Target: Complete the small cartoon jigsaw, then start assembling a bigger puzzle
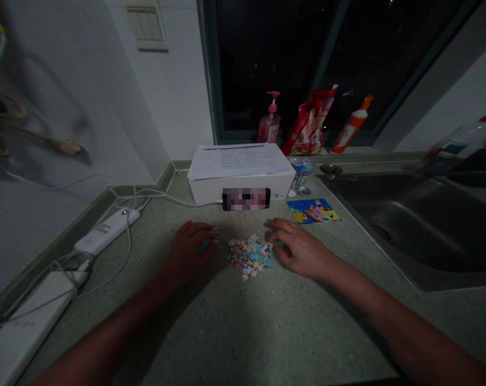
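A small heap of colourful jigsaw pieces (pixel 251 256) lies on the speckled green countertop (pixel 235 327). My left hand (pixel 190 249) rests just left of the heap, fingers curled over a bluish piece at its fingertips. My right hand (pixel 297 247) lies on the counter to the right of the heap, fingers bent and touching its edge; whether they hold a piece is hidden. A cartoon reference picture (pixel 313 210) lies flat beyond my right hand.
A white box (pixel 238 174) with a paper on top stands behind the heap, a phone (pixel 246 199) leaning against it. A steel sink (pixel 420 225) is at right. Power strips (pixel 106 230) and cables lie at left. Bottles and a snack bag line the window sill.
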Demonstrator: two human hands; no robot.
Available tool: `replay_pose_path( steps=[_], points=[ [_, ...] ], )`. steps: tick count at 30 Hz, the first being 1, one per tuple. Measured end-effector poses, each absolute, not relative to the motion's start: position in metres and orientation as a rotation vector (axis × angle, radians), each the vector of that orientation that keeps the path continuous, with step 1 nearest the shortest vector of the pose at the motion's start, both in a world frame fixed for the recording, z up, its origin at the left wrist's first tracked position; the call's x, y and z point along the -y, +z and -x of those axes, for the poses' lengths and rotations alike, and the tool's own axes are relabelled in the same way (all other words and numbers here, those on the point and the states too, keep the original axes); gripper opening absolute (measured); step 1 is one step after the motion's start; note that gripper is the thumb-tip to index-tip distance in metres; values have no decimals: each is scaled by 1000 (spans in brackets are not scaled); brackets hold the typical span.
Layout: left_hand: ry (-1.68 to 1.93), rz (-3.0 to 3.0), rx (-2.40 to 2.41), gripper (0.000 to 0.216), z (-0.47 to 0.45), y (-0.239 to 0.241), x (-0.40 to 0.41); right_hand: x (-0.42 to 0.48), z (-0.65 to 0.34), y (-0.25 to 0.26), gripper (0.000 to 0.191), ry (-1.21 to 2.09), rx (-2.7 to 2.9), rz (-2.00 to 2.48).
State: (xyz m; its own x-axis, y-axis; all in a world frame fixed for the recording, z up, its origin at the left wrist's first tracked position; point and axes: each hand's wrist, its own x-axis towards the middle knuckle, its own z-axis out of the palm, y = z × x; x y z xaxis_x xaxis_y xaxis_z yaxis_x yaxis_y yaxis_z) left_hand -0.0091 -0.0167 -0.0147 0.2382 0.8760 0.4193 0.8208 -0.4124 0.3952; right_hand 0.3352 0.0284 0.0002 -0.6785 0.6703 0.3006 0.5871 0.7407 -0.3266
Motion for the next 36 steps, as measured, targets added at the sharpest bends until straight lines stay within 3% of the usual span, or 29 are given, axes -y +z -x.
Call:
replay_pose_path(
  steps=[12,28,36],
  points=[
    [983,-2464,-1595,16,10,-22,16,-28,-333,-10,20,299,2614,1073],
    [974,-2447,-1588,17,9,-21,17,-26,-330,-19,33,312,2559,1019],
    [1029,-2458,-1580,17,8,-25,16,-28,-329,-16,22,388,2484,995]
  ],
)
